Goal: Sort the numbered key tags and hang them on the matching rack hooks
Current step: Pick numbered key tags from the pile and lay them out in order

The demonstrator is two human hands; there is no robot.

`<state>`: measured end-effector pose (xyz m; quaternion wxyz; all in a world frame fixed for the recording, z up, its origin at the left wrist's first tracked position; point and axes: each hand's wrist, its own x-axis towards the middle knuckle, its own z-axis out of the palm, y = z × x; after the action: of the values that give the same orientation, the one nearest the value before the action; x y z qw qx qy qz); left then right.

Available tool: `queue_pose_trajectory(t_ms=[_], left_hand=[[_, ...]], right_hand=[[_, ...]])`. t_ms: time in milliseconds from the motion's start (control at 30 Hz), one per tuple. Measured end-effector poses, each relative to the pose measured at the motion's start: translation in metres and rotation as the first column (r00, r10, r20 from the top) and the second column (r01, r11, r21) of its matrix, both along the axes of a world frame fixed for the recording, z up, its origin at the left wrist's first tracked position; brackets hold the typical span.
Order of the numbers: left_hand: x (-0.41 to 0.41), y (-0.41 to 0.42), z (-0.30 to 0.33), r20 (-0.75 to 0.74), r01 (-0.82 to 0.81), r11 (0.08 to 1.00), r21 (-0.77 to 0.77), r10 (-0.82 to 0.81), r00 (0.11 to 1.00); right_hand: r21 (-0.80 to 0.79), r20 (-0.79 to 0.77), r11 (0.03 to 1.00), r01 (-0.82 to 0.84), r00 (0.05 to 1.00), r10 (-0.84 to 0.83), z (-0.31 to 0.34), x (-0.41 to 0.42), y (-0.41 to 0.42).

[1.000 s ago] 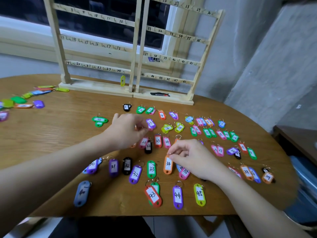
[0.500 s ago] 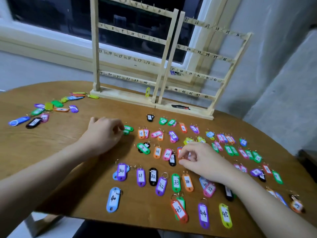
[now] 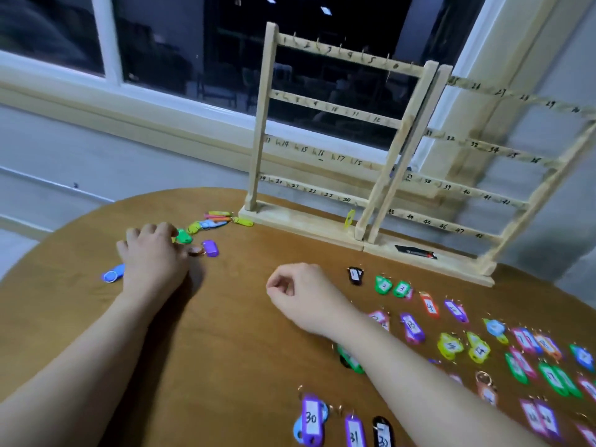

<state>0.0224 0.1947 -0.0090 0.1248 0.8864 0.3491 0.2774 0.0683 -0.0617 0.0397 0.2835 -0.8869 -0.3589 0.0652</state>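
Numbered tags flat on table; rack upright.

Purple tag — 30; rack rail — 14 to 18
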Motion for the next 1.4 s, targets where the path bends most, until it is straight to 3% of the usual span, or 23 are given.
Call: queue_pose_trajectory(t_ms=[100, 333, 733, 1067, 1233, 1400], left_hand=[[0.007, 0.005, -0.003, -0.046, -0.007, 1.0, -0.017, 0.006, 0.999], [0.012, 0.009, -0.008, -0.056, 0.015, 1.0, 0.005, -0.015, 0.998], [0.01, 0.007, -0.009, -0.023, 0.127, 0.992, 0.022, -0.127, 0.992], [0.006, 0.005, -0.003, -0.054, 0.157, 0.988, -0.012, -0.157, 0.986], [0.006, 0.009, 0.006, -0.075, 0.171, 0.983, -0.067, -0.176, 0.982], [0.007, 0.005, 0.005, -0.016, 0.186, 0.983, -0.014, -0.186, 0.982]], right_hand=[[0.033, -0.007, 0.999, -0.006, 1.0, 0.007, -0.014, 0.015, 0.05], [-0.052, 0.096, 0.997, 0.061, 0.994, -0.056, -0.034, 0.049, 0.13], [-0.273, 0.364, 0.961, 0.033, 0.929, 0.071, -0.024, 0.056, 0.127], [0.004, -0.016, 0.961, 0.278, 0.961, -0.278, -0.028, 0.041, 0.095], [0.086, -0.269, 0.958, 0.275, 0.932, -0.244, -0.03, 0.056, 0.087], [0.135, -0.365, 0.942, 0.309, 0.899, -0.242, -0.029, 0.056, 0.085]])
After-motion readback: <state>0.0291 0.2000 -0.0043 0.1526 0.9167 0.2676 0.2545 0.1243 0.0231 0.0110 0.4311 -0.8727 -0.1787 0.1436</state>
